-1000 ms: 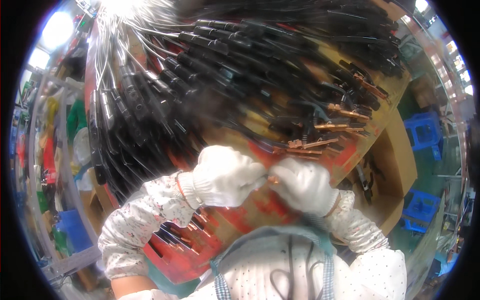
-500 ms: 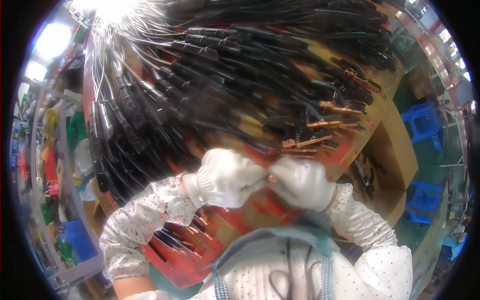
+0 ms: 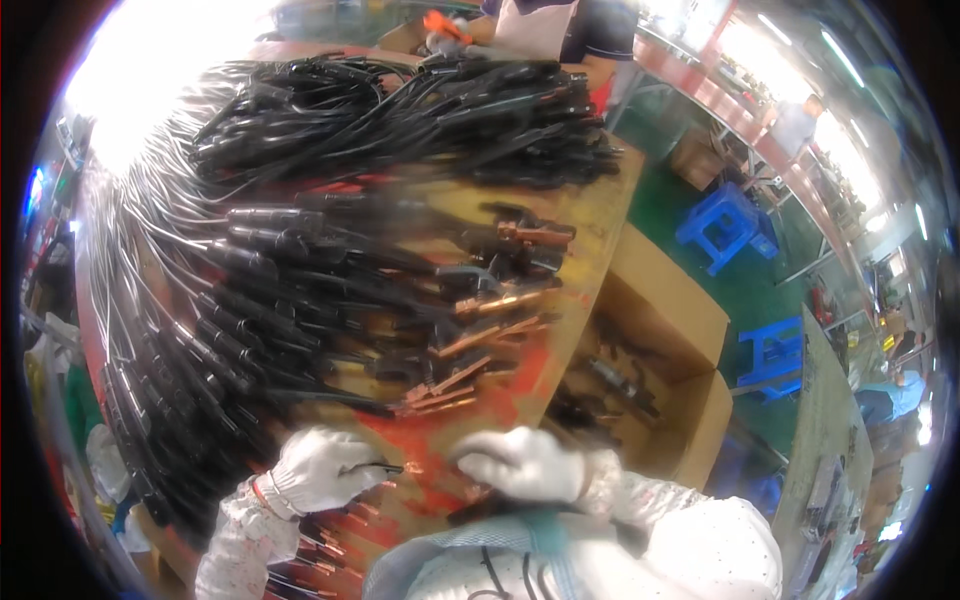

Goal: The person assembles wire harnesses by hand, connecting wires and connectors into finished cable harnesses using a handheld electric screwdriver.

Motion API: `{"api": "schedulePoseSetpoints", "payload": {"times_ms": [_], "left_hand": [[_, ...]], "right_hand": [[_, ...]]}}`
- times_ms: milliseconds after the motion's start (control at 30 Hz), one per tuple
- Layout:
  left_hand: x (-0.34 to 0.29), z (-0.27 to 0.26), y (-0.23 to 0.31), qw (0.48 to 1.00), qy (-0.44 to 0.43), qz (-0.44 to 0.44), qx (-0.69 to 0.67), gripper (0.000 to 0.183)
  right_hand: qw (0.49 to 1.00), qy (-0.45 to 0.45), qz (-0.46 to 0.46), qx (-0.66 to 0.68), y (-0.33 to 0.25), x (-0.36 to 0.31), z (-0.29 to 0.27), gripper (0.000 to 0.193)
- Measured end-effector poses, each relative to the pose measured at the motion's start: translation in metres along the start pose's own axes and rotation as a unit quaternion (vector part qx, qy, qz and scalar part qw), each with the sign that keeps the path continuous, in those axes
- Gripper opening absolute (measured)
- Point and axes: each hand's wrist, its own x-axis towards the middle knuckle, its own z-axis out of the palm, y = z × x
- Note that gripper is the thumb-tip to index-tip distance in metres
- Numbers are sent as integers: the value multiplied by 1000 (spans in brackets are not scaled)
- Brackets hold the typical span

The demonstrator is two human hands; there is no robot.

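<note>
My left hand (image 3: 325, 468), in a white glove, is closed around a thin black cable (image 3: 372, 467) with a bare copper-coloured end pointing right. To its right, my right hand (image 3: 525, 464), also gloved, is apart from the cable end. Its fingers bend toward the left hand but are smeared by motion, so what they hold, if anything, is unclear. Just beyond both hands lie copper-coloured jaw-like pieces (image 3: 450, 388) on black parts. More cables with bare copper ends (image 3: 325, 545) lie below my left hand.
Long black cable assemblies (image 3: 290, 290) with grey leads cover much of the red and yellow table (image 3: 575, 290). An open cardboard box (image 3: 690, 420) holding dark parts stands at its right. Blue stools (image 3: 720, 225) are on the green floor. Another person (image 3: 590, 35) stands across the table.
My hands have come apart; before, they met at a small copper-coloured piece. The view has swung up and right, showing more of the box and the person across. A cable end now shows in my left hand.
</note>
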Motion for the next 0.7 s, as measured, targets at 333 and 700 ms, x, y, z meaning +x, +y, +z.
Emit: {"api": "schedulePoseSetpoints", "payload": {"times_ms": [333, 700], "left_hand": [[7, 30, -24, 987, 108, 114, -43, 19], [0, 32, -13, 988, 101, 86, -78, 14]], "right_hand": [[986, -47, 143, 76, -24, 52, 36, 28], [974, 75, 211, -14, -41, -16, 5, 22]]}}
